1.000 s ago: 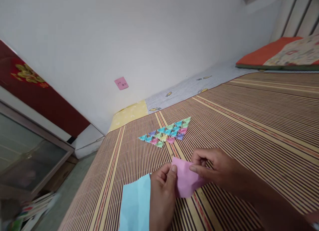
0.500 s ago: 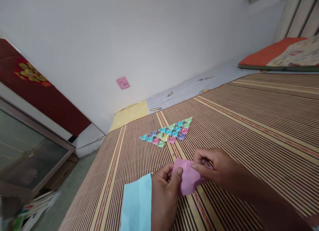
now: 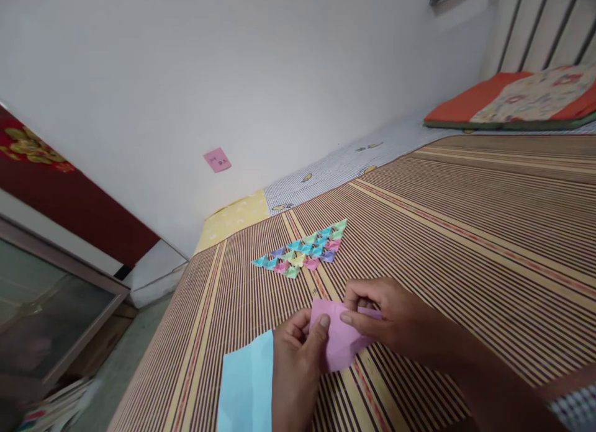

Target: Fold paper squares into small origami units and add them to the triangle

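Observation:
Between my hands is a pink sheet of paper (image 3: pixel 342 342), creased and raised a little off the striped mat. My left hand (image 3: pixel 300 357) pinches its left edge, thumb on top. On the other side, my right hand (image 3: pixel 377 311) grips the upper right part between thumb and curled fingers. A light blue sheet of paper (image 3: pixel 246 385) lies on the mat beside my left hand, partly covered by it. Beyond my hands, small folded paper pieces (image 3: pixel 302 251) in blue, green, pink, purple and yellow sit in rows forming a triangle.
The striped mat (image 3: pixel 419 258) covers the bed up to a patterned sheet (image 3: pixel 321 171) along the wall. An orange and floral cushion (image 3: pixel 507 100) lies at the far right. A pink note (image 3: pixel 217 160) is on the wall. To the left stands a glass-fronted cabinet (image 3: pixel 51 308).
The whole view has shifted, so things appear further left. Both hands still hold the pink paper, with the right thumb and fingers barely changed in place on it.

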A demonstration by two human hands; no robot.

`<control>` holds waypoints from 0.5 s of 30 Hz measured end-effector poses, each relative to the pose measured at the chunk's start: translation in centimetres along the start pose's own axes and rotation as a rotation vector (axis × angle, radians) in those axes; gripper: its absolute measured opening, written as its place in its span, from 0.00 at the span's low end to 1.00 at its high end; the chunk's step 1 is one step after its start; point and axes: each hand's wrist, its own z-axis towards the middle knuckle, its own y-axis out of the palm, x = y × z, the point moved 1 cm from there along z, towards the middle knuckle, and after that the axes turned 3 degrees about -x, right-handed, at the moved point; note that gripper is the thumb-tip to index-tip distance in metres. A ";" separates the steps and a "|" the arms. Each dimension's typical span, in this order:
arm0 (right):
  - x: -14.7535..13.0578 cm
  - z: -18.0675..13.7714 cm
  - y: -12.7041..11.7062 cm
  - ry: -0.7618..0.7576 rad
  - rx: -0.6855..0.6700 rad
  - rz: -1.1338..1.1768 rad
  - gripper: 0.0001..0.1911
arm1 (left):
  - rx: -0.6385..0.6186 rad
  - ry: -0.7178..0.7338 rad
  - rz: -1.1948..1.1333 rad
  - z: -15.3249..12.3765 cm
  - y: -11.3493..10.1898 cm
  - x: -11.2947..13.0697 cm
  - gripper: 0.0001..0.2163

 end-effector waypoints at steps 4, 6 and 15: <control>0.4 0.0 0.2 0.017 -0.017 0.057 0.10 | -0.066 0.007 0.027 -0.2 0.3 0.1 0.16; 0.6 0.1 0.3 0.024 -0.010 0.042 0.11 | -0.074 0.006 0.025 -0.4 0.4 0.1 0.16; 0.9 0.1 0.7 0.026 -0.015 -0.045 0.13 | -0.086 0.010 0.033 -0.4 0.1 0.0 0.15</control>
